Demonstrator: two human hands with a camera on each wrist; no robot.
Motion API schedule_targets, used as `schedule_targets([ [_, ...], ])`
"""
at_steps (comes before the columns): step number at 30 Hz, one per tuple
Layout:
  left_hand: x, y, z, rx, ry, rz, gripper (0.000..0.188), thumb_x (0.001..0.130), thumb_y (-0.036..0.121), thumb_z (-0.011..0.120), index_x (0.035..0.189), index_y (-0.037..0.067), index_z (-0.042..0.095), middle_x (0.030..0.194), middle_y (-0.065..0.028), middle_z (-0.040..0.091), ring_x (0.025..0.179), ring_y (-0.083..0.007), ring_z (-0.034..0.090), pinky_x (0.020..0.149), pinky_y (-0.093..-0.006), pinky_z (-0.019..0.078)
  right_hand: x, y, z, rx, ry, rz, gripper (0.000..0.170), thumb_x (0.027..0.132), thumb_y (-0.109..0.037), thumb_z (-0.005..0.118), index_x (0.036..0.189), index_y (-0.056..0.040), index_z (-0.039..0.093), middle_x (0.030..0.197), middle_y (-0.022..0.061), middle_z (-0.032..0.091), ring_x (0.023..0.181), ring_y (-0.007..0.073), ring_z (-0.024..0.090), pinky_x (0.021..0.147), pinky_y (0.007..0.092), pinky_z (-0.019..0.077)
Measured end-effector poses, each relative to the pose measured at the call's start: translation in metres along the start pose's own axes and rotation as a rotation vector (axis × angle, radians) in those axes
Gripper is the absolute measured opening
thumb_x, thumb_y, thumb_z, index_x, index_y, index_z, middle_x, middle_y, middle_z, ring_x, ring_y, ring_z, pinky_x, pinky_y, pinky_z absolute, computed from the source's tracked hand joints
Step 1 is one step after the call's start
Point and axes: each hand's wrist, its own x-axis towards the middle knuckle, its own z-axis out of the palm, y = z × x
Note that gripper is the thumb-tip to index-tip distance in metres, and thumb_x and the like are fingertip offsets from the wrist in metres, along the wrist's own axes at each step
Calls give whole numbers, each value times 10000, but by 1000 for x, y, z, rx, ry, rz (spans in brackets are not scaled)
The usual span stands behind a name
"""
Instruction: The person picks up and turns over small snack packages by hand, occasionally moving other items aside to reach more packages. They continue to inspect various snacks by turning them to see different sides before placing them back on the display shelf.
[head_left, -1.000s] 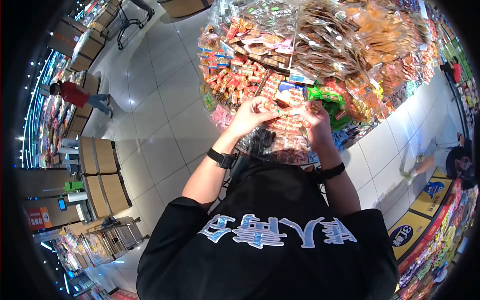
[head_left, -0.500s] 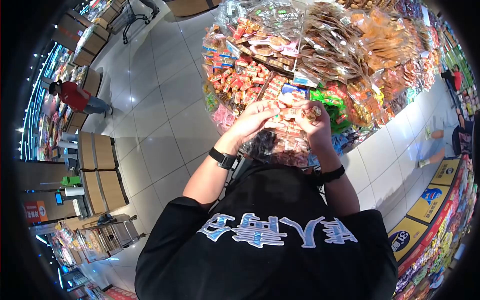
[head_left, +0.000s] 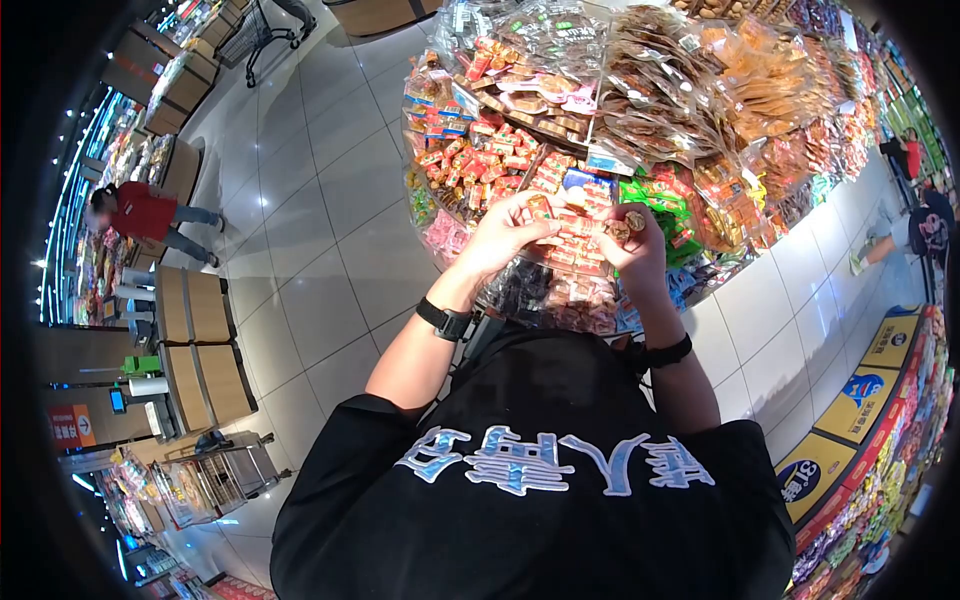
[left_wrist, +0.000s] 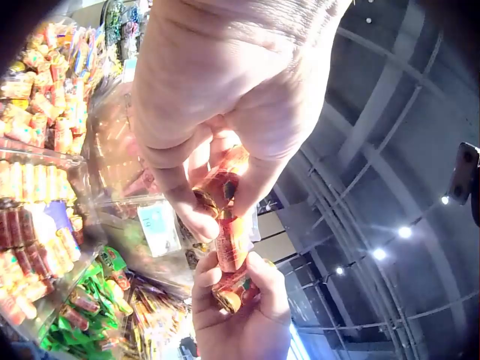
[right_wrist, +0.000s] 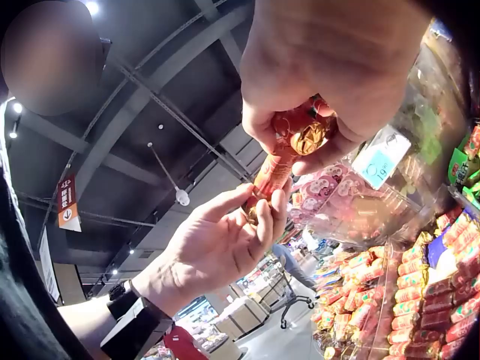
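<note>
Both hands are raised over the candy display, close together. My left hand (head_left: pixel 497 240) pinches red-and-gold wrapped candy rolls (left_wrist: pixel 219 187) between thumb and fingers. My right hand (head_left: pixel 637 250) has its fingers curled round several rolls, their gold twisted ends (head_left: pixel 628 226) showing. In the right wrist view, a red roll (right_wrist: pixel 274 174) spans the space between the right hand (right_wrist: pixel 330 82) and the left fingertips (right_wrist: pixel 262 206). The left wrist view shows the right hand (left_wrist: pixel 241 319) below the left hand (left_wrist: pixel 232 82), touching the same roll (left_wrist: pixel 232 244).
Loose red candy rolls (head_left: pixel 470 165), green packs (head_left: pixel 675 215) and clear bags of brown snacks (head_left: pixel 650 85) fill the display. A person in red (head_left: pixel 145 210) is at the left, another person (head_left: pixel 930 228) at the right. Shopping carts (head_left: pixel 232 470) stand on the floor.
Both hands stay close together over the display, with small shifts of the fingers and rolls. The display sits slightly lower in the head view than a second ago. The passersby have moved.
</note>
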Motion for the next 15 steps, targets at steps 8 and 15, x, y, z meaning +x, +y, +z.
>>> schedule_targets([
  [8, 0, -5, -4, -23, -7, -17, 240, 905, 5, 600, 1144, -18, 578, 1061, -121, 681, 927, -161, 677, 838, -292, 556, -3, -5, 4, -32, -127, -146, 319, 780, 99, 681, 1010, -50, 518, 997, 43, 613, 971, 79, 565, 841, 253, 479],
  [15, -3, 6, 4, 24, 15, 36, 230, 897, -7, 606, 1125, -18, 576, 1106, -151, 674, 988, -174, 664, 844, -292, 551, 0, 1, 1, 74, 41, 174, 267, 800, 59, 710, 973, -57, 542, 977, 25, 623, 877, 73, 591, 771, 231, 496],
])
